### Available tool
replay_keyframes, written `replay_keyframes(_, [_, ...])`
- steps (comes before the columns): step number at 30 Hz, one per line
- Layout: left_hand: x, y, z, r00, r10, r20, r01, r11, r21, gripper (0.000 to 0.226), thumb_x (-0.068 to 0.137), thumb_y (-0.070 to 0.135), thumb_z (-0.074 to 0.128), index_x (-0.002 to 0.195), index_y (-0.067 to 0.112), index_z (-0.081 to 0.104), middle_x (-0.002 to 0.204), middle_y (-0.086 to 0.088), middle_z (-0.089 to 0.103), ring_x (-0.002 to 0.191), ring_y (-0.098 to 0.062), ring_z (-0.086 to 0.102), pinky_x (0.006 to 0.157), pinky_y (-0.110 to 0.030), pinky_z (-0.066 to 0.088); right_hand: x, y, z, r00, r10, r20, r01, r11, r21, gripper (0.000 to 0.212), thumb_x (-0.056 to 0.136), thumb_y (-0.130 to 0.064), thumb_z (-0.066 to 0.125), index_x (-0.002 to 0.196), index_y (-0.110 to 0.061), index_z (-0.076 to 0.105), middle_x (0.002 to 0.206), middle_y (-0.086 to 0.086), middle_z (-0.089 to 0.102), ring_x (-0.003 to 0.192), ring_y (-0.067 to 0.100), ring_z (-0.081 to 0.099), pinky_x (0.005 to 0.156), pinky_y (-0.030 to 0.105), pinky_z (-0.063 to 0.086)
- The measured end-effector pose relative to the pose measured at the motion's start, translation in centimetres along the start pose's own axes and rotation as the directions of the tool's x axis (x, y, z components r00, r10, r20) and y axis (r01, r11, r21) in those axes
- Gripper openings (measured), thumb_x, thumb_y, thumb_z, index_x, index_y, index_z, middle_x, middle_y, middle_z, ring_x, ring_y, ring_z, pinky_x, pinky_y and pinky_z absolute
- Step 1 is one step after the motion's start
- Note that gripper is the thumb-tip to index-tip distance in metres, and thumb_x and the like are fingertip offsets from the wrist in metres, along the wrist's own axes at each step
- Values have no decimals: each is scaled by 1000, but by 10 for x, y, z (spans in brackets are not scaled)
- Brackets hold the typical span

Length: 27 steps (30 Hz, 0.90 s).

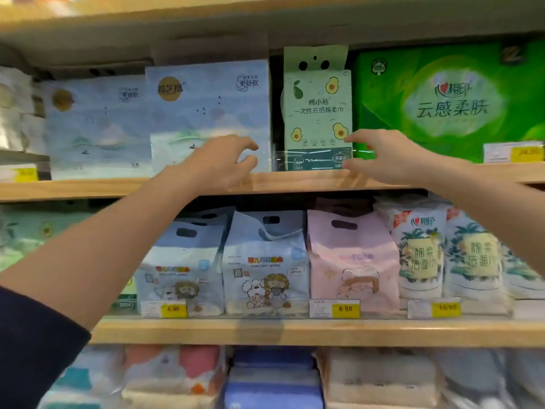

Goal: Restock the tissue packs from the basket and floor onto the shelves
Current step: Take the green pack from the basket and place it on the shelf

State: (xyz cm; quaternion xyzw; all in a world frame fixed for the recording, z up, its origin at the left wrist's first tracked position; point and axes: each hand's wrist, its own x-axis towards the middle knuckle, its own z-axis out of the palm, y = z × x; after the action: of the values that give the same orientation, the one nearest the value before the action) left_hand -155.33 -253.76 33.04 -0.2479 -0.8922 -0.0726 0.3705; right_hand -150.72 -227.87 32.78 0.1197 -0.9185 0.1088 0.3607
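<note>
Head view: the avocado-print pack point(318, 113) stands upright on the upper shelf point(295, 181). It sits in the narrow slot between a pale blue pack point(206, 113) and a big green pack point(448, 98), its foot behind a clear front rail point(280, 160). The 2 hands flank it, which reads as squaring it in its slot or letting it go.

The left hand point(224, 163) hovers in front of the blue pack, fingers loosely curved and holding nothing. The right hand point(383, 156) has thumb and forefinger spread apart at the pack's lower right edge. Whether they touch it, I cannot tell.

The basket and floor lie outside the frame, so the remaining stock is unknown. A dark gap left of the pack hides whatever stands behind. The top and bottom shelves are blurred. A yellow price tag point(345, 309) below seems to read 6.90.
</note>
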Motion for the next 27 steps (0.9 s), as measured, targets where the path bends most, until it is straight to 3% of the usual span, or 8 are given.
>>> replay_keyframes(7, [-110,-9,-8,980,-161,118,147,982,119,44,95,31,39,138,19,38,144,-5,42,130,-26,40,103,-43,36,-66,-26,32,994,-100,52,93,987,134,51,88,-27,55,134,-11,41,140,11,46,127,29,41,103,37,32])
replay_keyframes(10, [-168,-8,-10,955,-247,166,219,961,169,46,95,33,39,139,17,36,144,-6,41,130,-26,40,100,-40,36,-97,-36,55,982,-133,132,105,973,204,54,87,-29,55,136,-13,39,141,11,45,128,29,41,104,40,34])
replay_keyframes(14, [-252,0,-15,904,-363,226,320,925,207,49,94,35,41,140,19,35,144,-7,41,129,-26,41,99,-39,36,-148,-56,84,947,-190,257,106,946,306,54,88,-30,55,137,-14,38,142,9,43,128,27,40,101,35,32])
replay_keyframes(18, [-343,11,-28,806,-512,298,441,855,274,51,94,40,40,141,22,32,146,-5,39,123,-26,48,94,-38,40,-199,-85,111,873,-311,377,144,901,409,58,84,-34,58,136,-14,39,140,12,45,125,29,43,102,36,34])
replay_keyframes(20, [-395,17,-42,757,-574,313,497,816,294,52,93,43,40,141,23,32,142,-6,45,116,-26,52,91,-40,45,-225,-107,123,812,-403,421,184,863,471,59,80,-45,55,129,-14,45,127,15,54,109,30,52,92,39,43])
replay_keyframes(22, [-445,25,-62,688,-653,317,571,756,319,53,92,43,42,141,24,32,140,-7,46,120,-27,50,94,-42,44,-249,-136,131,770,-450,452,208,847,489,54,81,-40,57,125,-11,47,120,15,57,100,30,53,82,37,43])
replay_keyframes(25, [-516,37,-95,577,-774,262,675,632,380,52,91,41,45,139,23,35,140,-9,46,124,-28,47,97,-42,40,-286,-184,135,700,-552,454,259,788,558,53,82,-24,62,130,-6,46,128,18,54,114,33,51,92,39,40])
replay_keyframes(27, [-561,46,-118,513,-831,216,717,553,424,51,91,39,46,139,23,36,140,-9,46,125,-27,46,96,-41,40,-310,-217,137,636,-630,447,286,729,621,59,82,-28,61,133,-6,42,135,18,48,122,32,46,96,37,37])
